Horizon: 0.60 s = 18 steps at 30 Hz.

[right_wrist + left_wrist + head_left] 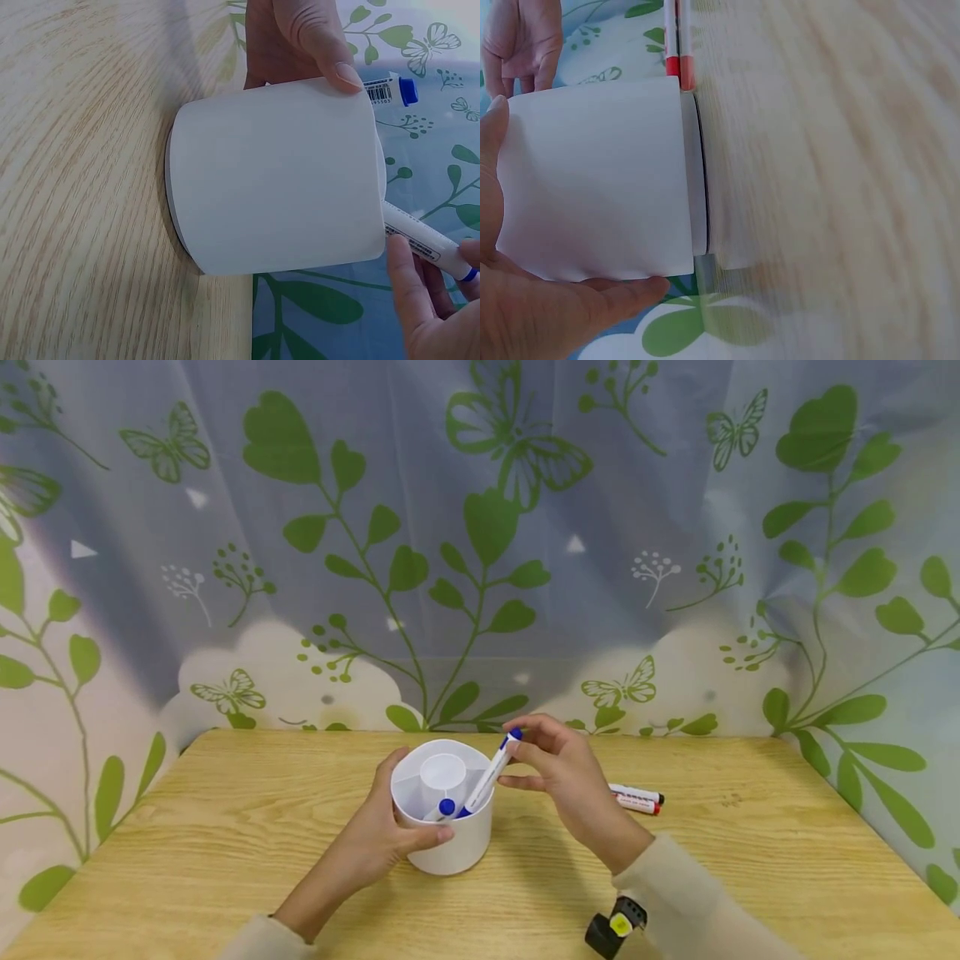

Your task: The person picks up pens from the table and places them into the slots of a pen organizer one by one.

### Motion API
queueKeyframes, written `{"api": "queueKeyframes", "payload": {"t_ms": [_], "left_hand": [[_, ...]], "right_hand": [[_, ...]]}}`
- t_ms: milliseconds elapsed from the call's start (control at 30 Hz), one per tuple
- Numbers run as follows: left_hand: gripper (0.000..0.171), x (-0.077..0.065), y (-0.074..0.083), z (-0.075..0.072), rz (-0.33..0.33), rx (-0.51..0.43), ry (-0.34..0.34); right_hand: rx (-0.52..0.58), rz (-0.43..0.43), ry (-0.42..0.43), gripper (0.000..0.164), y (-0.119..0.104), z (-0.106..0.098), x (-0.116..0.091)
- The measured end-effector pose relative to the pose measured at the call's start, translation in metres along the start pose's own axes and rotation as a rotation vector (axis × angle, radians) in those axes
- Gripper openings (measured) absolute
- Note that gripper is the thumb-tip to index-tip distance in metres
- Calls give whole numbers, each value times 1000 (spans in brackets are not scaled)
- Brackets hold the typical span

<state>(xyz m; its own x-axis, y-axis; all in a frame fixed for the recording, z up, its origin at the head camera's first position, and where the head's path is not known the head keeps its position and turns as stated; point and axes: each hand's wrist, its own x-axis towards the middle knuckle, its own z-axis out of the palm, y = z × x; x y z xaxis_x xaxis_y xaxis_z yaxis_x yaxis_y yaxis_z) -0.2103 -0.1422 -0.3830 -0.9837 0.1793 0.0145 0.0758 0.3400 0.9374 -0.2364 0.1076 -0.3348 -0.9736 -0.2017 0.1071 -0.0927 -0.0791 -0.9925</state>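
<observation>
A white round pen holder (450,847) with inner compartments stands on the wooden table. My left hand (382,835) grips it round its left side, thumb across the front. Between the fingers and thumb of my right hand (562,768), a white marker with blue ends (489,777) is pinched near its upper end. It slants, its lower end inside the holder's rim at the right. Another blue-tipped marker (446,809) leans in the front compartment; in the right wrist view its blue end (408,91) sticks out by the left thumb.
Right of the holder, partly behind my right hand, lie a black-capped marker (637,794) and a red-capped marker (639,806). A black strap-like device with a yellow spot (621,925) is by the right sleeve. A leaf-patterned curtain (480,568) hangs behind the table (262,810).
</observation>
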Motion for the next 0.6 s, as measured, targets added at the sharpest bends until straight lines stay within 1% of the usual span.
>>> {"api": "queueKeyframes", "payload": {"t_ms": [233, 433, 600], "left_hand": [[117, 3, -2, 0, 20, -34, -16], [120, 4, -2, -4, 11, -10, -33], [114, 4, -1, -5, 30, -23, -54]], "right_hand": [[-34, 1, 5, 28, 0, 3, 1], [-49, -4, -8, 27, 2, 6, 4], [-91, 3, -18, 26, 3, 6, 4]]}}
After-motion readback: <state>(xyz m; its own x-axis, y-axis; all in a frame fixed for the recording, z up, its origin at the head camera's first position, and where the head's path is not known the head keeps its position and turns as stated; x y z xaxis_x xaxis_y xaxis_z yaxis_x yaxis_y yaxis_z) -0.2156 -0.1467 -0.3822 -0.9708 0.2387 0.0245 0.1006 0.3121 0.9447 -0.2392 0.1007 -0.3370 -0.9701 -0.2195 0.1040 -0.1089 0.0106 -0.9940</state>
